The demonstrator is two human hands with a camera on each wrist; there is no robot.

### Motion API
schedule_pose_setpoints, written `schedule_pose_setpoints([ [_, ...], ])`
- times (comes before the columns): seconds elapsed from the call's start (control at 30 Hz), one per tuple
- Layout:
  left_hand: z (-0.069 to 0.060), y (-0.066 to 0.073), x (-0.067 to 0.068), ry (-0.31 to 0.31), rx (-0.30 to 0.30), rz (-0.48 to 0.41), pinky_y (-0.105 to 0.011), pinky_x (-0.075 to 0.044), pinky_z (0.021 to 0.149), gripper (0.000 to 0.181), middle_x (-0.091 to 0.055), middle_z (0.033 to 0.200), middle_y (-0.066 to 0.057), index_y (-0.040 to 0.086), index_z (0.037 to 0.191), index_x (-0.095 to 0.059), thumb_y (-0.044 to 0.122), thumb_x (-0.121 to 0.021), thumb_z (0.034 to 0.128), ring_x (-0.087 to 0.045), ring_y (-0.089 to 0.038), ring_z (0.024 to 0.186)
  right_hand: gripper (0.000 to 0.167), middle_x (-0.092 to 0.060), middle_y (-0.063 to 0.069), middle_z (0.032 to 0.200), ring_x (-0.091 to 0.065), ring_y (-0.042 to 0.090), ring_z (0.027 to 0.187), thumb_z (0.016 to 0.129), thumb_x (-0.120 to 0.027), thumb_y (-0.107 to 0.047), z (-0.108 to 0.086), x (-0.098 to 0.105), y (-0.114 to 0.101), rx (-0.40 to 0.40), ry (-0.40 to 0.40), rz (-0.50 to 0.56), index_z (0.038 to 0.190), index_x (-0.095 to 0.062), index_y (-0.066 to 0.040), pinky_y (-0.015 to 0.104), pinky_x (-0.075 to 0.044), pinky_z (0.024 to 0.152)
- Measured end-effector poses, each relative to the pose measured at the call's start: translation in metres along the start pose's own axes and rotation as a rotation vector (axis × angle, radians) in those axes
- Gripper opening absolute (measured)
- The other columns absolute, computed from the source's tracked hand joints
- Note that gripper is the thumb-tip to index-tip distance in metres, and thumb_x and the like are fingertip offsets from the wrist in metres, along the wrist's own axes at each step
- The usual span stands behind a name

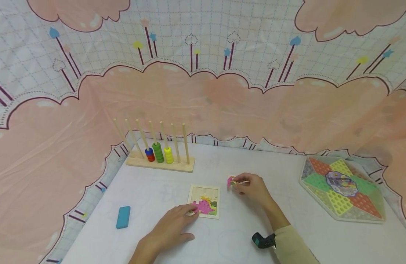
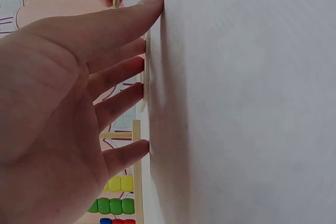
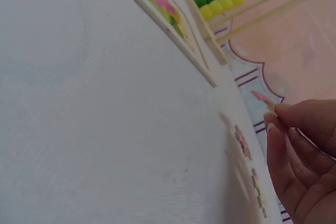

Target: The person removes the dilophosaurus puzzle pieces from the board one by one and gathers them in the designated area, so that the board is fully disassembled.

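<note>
A square wooden puzzle board (image 1: 198,192) lies on the white table, its lower part filled with a pink dinosaur picture (image 1: 205,207). My left hand (image 1: 170,225) rests its fingertips on the board's lower left, fingers nearly straight and thumb spread; the left wrist view shows them reaching the board's edge. Right of the board, my right hand (image 1: 254,187) pinches a small puzzle piece (image 3: 262,97) with pink on it between thumb and fingertips, raised off the table. Below that hand, loose puzzle pieces (image 3: 243,142) lie on the table, largely hidden in the head view.
A wooden bead stand (image 1: 160,166) with upright pegs and coloured beads is at the back left. A blue block (image 1: 123,217) lies at the left. On the right sits a flat pack (image 1: 341,187) of coloured pegboard shapes. A patterned cloth (image 1: 203,99) hangs behind.
</note>
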State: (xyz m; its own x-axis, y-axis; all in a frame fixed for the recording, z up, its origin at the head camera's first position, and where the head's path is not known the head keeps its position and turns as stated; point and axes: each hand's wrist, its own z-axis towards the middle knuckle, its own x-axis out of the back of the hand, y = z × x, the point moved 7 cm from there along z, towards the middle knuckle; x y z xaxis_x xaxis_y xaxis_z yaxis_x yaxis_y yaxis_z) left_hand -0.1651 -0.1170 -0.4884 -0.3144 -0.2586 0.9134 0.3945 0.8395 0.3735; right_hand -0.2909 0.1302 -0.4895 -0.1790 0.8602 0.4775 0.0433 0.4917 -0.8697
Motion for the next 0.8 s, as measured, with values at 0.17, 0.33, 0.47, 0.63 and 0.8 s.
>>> schedule_pose_setpoints([
  [0.17,0.0,0.0,0.001,-0.001,-0.001,0.0,-0.053,-0.042,0.119,0.067,-0.052,0.156,0.001,0.021,0.145,-0.058,0.041,-0.08,0.0859,-0.047,-0.025,0.145,0.016,-0.076,0.009,0.098,-0.065,0.011,0.069,0.087,-0.078,-0.006,0.001,-0.005,0.012,-0.017,0.001,-0.024,0.103,-0.075,-0.006,0.021,-0.055,0.061],
  [0.33,0.001,-0.001,0.001,-0.005,0.002,-0.003,-0.053,-0.042,0.119,0.066,-0.052,0.156,0.001,0.021,0.144,-0.059,0.041,-0.08,0.0855,-0.047,-0.025,0.145,0.014,-0.073,0.006,0.086,-0.061,0.011,0.064,0.086,-0.078,-0.005,-0.001,-0.01,0.018,-0.02,0.012,-0.055,0.1,-0.075,-0.005,0.02,-0.052,0.058],
  [0.47,0.002,-0.002,0.001,-0.003,0.0,0.001,-0.053,-0.042,0.118,0.066,-0.052,0.156,0.001,0.021,0.144,-0.059,0.042,-0.08,0.0852,-0.047,-0.025,0.145,0.014,-0.074,0.005,0.085,-0.062,0.011,0.062,0.085,-0.078,-0.003,-0.002,-0.012,0.02,-0.034,0.024,-0.05,0.099,-0.074,-0.004,0.021,-0.055,0.059],
  [0.63,0.002,-0.002,0.001,0.001,-0.002,0.001,-0.054,-0.042,0.118,0.066,-0.052,0.156,0.0,0.021,0.144,-0.059,0.042,-0.08,0.0851,-0.047,-0.026,0.146,0.015,-0.077,0.006,0.088,-0.064,0.009,0.063,0.085,-0.078,-0.004,-0.002,-0.015,0.022,-0.049,0.02,-0.037,0.1,-0.075,-0.003,0.022,-0.058,0.06],
  [0.8,0.002,-0.003,-0.001,0.004,0.0,0.002,-0.053,-0.042,0.119,0.066,-0.053,0.156,0.0,0.021,0.144,-0.059,0.041,-0.08,0.0856,-0.047,-0.025,0.146,0.015,-0.078,0.007,0.086,-0.062,0.009,0.062,0.085,-0.078,-0.002,-0.003,-0.015,0.02,-0.044,0.021,-0.037,0.1,-0.076,-0.002,0.021,-0.056,0.058],
])
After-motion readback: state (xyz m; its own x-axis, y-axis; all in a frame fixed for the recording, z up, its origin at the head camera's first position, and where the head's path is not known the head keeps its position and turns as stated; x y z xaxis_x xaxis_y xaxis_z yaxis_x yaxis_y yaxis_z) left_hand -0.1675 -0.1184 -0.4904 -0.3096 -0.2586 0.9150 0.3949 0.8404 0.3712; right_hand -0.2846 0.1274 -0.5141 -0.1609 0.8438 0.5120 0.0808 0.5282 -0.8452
